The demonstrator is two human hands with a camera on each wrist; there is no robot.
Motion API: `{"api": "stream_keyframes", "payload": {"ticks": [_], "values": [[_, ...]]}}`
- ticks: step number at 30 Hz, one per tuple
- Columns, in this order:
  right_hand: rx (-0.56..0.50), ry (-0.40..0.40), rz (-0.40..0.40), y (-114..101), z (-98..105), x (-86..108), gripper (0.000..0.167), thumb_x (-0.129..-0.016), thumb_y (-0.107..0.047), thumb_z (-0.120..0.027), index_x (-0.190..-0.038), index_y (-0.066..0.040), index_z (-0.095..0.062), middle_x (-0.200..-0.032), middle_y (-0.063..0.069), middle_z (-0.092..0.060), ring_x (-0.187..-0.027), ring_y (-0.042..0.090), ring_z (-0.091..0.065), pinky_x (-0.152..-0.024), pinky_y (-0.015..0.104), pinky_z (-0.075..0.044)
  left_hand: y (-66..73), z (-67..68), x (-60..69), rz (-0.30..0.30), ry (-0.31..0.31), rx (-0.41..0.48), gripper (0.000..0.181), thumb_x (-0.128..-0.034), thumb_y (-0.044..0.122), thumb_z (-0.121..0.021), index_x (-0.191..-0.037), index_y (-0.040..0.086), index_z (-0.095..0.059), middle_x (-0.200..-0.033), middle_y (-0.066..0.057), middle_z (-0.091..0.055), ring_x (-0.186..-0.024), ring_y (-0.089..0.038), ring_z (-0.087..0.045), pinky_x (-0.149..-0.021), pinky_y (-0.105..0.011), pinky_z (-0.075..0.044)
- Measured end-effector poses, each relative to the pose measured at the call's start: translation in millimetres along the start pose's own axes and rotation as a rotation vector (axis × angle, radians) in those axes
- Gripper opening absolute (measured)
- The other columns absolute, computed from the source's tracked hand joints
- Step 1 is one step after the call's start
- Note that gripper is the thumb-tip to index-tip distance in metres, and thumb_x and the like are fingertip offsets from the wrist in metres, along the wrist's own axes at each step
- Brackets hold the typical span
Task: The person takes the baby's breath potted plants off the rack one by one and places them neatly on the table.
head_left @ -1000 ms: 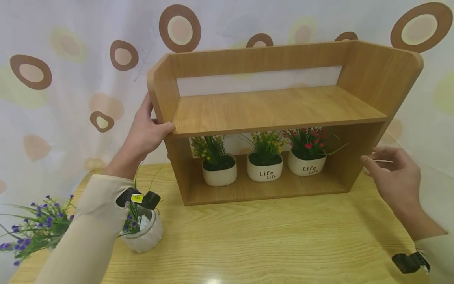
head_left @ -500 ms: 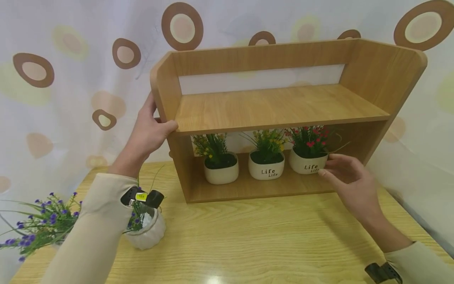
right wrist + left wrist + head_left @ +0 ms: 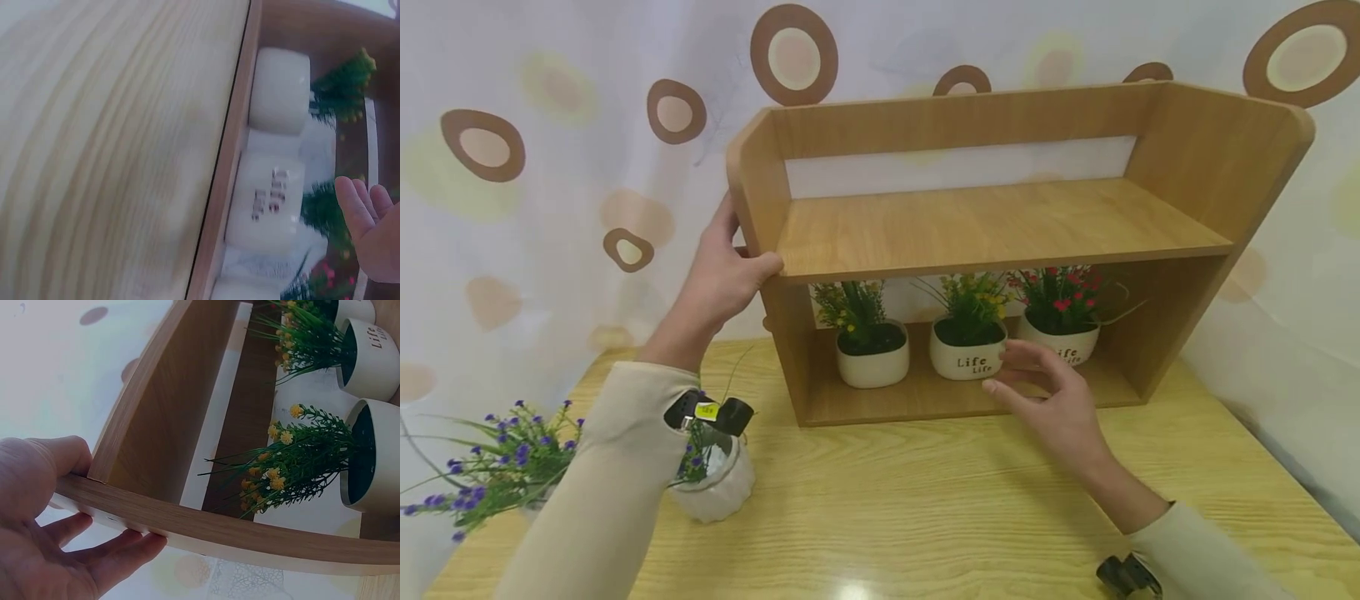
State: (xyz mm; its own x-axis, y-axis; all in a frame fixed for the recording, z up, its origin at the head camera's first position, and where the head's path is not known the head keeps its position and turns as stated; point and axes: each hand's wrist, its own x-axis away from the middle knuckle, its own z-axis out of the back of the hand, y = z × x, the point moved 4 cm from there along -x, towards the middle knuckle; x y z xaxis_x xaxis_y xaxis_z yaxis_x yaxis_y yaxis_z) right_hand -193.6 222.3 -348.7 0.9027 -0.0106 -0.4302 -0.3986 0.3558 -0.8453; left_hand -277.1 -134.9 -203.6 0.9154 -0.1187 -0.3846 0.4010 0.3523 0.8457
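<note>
A wooden two-level shelf [image 3: 985,221] stands on the table. My left hand [image 3: 718,279] grips its left side panel, thumb on the middle board's corner; in the left wrist view the left hand [image 3: 75,531] has its fingers against the panel's outer face. On the lower level stand three white pots: the left one [image 3: 874,367], the middle one [image 3: 958,360] marked "Life", both with yellow flowers, and the right one [image 3: 1075,346] with red flowers. My right hand [image 3: 1052,400], fingers spread and relaxed, is by the middle pot's right side; whether it touches is unclear.
A ribbed white pot [image 3: 715,487] with a purple-flowered plant stands on the table [image 3: 910,500] under my left wrist. More purple flowers [image 3: 512,458] are at the far left, partly behind my sleeve. A patterned curtain [image 3: 587,183] hangs behind the shelf.
My right hand has moved left, from outside the shelf's right side, past the red-flowered pot to the middle pot. My left hand keeps its hold on the shelf.
</note>
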Motion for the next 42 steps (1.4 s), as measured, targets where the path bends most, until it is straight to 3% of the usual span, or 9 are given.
{"api": "stream_keyframes", "payload": {"ticks": [6, 12, 19, 27, 32, 37, 42], "values": [[-0.100, -0.073, -0.036, 5, -35, -10.1, 0.054, -0.087, -0.012, -0.080, -0.136, -0.008, -0.057, -0.131, 0.016, -0.059, -0.112, 0.033, -0.063, -0.079, 0.026, -0.058, -0.4, 1.1, 0.9, 0.009, 0.003, 0.000, 0.082, -0.0827, -0.007, -0.056, -0.154, 0.024, -0.031, -0.146, -0.007, -0.043, -0.113, -0.039, -0.060, -0.092, -0.051, -0.051], [-0.126, -0.129, -0.104, 8, -62, -19.9, 0.063, -0.087, -0.019, -0.081, -0.142, -0.012, -0.053, -0.133, 0.012, -0.057, -0.117, 0.033, -0.062, -0.082, 0.032, -0.057, -0.4, 0.7, 0.4, 0.000, 0.000, 0.006, 0.081, -0.0831, -0.006, -0.055, -0.155, 0.024, -0.031, -0.146, -0.007, -0.043, -0.112, -0.038, -0.060, -0.091, -0.050, -0.051], [-0.153, -0.177, -0.152, 13, -85, -32.4, 0.069, -0.085, -0.025, -0.082, -0.145, -0.013, -0.049, -0.138, 0.016, -0.055, -0.120, 0.041, -0.058, -0.085, 0.041, -0.057, -0.2, -1.4, -0.6, -0.016, 0.001, 0.013, 0.081, -0.0827, -0.006, -0.055, -0.155, 0.023, -0.031, -0.146, -0.008, -0.042, -0.113, -0.040, -0.060, -0.092, -0.053, -0.050], [-0.093, -0.159, -0.141, 24, -107, -45.7, 0.073, -0.083, -0.016, -0.084, -0.146, -0.008, -0.047, -0.138, 0.021, -0.055, -0.117, 0.043, -0.058, -0.092, 0.047, -0.053, 0.9, -4.1, -1.3, -0.015, 0.003, 0.010, 0.081, -0.0828, -0.005, -0.056, -0.155, 0.024, -0.031, -0.147, -0.007, -0.042, -0.113, -0.040, -0.060, -0.095, -0.052, -0.050], [-0.009, -0.124, -0.148, 31, -117, -53.2, 0.073, -0.083, -0.022, -0.084, -0.145, -0.008, -0.048, -0.139, 0.018, -0.054, -0.125, 0.038, -0.053, -0.102, 0.051, -0.045, -0.9, -3.7, -1.5, -0.014, 0.002, 0.004, 0.082, -0.0830, -0.004, -0.057, -0.155, 0.026, -0.031, -0.147, -0.006, -0.042, -0.114, -0.040, -0.060, -0.094, -0.052, -0.050], [0.075, -0.114, -0.145, 34, -123, -59.5, 0.076, -0.084, -0.030, -0.083, -0.147, -0.008, -0.046, -0.148, 0.013, -0.048, -0.138, 0.031, -0.041, -0.113, 0.046, -0.034, -1.9, -3.3, -1.4, -0.014, -0.003, 0.009, 0.083, -0.0829, -0.004, -0.056, -0.156, 0.027, -0.030, -0.147, -0.006, -0.041, -0.116, -0.041, -0.059, -0.094, -0.053, -0.051], [0.126, -0.133, -0.140, 35, -129, -65.4, 0.083, -0.085, -0.034, -0.081, -0.151, -0.007, -0.040, -0.152, 0.013, -0.044, -0.139, 0.032, -0.041, -0.111, 0.048, -0.036, -0.3, -3.9, -0.6, -0.016, -0.001, 0.009, 0.084, -0.0829, -0.004, -0.056, -0.156, 0.027, -0.029, -0.147, -0.006, -0.041, -0.116, -0.040, -0.059, -0.093, -0.053, -0.051]]}}
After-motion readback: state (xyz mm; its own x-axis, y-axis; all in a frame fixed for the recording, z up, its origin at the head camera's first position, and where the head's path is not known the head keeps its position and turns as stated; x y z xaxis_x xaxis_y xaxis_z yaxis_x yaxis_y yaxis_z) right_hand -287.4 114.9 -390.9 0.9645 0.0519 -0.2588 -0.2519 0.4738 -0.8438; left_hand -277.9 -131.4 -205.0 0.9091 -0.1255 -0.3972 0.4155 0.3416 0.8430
